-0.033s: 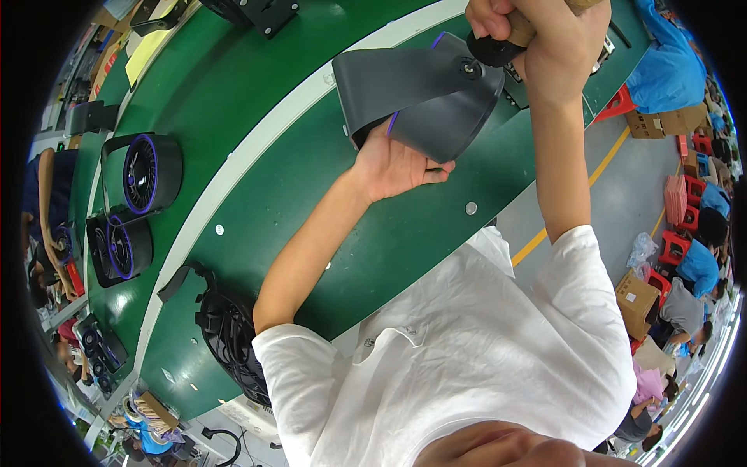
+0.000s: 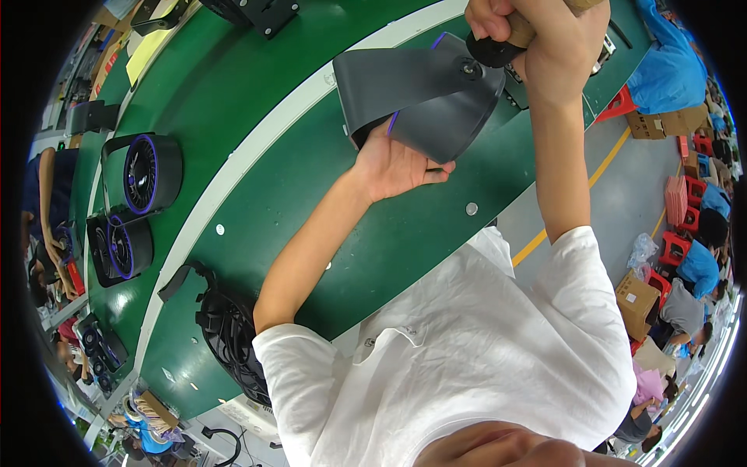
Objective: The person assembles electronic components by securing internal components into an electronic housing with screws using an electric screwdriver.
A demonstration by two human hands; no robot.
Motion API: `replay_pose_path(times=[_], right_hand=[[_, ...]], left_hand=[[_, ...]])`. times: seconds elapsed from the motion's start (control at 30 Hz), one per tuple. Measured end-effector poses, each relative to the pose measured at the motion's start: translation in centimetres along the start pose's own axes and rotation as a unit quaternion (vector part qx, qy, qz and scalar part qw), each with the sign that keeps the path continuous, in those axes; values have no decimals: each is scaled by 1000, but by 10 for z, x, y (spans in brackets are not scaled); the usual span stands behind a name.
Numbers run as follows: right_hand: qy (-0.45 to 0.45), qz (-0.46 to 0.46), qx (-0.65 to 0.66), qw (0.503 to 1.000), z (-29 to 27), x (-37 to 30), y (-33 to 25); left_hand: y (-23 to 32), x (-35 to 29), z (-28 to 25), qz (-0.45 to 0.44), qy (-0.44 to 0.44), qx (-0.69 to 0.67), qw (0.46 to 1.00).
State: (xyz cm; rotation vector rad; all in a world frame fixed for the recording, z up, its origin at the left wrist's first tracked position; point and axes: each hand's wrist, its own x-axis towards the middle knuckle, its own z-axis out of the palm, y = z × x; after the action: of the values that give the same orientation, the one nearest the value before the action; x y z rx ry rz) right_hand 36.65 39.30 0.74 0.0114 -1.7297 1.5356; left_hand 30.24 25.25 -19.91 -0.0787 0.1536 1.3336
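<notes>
Leaning over a long green table (image 2: 405, 241), a person in a white T-shirt (image 2: 475, 311) works with both arms stretched away from the body. Near the far end of the arms, above the tabletop, is a dark grey drum unit (image 2: 451, 128) with a broad, flat bracket (image 2: 389, 82) bent across it and a purple line along its edge. The left hand (image 2: 398, 166) holds the unit from below, palm turned up; some of its fingers are hidden behind the unit, so I cannot tell how firmly they press. The right hand (image 2: 556, 50) is closed around a tan tool (image 2: 521, 31) with a black nose. That nose points at a small round fixing (image 2: 469, 68) on the bracket; whether the two touch, I cannot tell. To the person's left, across a pale strip (image 2: 229, 167) that curves over the table, lie two round fans (image 2: 145, 173) in dark casings with purple rims. Nearer the person's left elbow rests a black strapped bundle (image 2: 231, 331). A small silvery disc (image 2: 471, 208) lies by the table's near edge. Off to the right, beyond a grey floor with a yellow line (image 2: 529, 247), are red stools (image 2: 673, 247), cardboard boxes (image 2: 636, 302) and other people in blue.
</notes>
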Motion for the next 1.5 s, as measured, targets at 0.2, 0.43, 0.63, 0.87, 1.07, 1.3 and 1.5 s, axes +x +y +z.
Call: replay_pose_path(times=[0.2, 0.43, 0.63, 0.87, 1.07, 1.3, 1.5], right_hand=[[23, 18, 24, 999, 4, -1, -2], [57, -49, 19, 997, -33, -22, 30], [116, 33, 33, 992, -72, -71, 92], [112, 98, 2, 989, -72, -98, 109], [119, 105, -39, 987, -78, -104, 108], [95, 84, -11, 992, -74, -105, 110], [104, 43, -10, 994, -91, -112, 118]], left_hand=[[6, -5, 3, -2, 7, -22, 1000], [60, -60, 52, 232, 268, 365, 861], [208, -208, 36, 232, 491, 611, 576], [297, -353, 40, 355, 596, 595, 405], [299, -180, 98, 449, 259, 846, 126], [394, -228, 55, 386, 212, 842, 311], [338, -155, 70, 282, 317, 870, 252]])
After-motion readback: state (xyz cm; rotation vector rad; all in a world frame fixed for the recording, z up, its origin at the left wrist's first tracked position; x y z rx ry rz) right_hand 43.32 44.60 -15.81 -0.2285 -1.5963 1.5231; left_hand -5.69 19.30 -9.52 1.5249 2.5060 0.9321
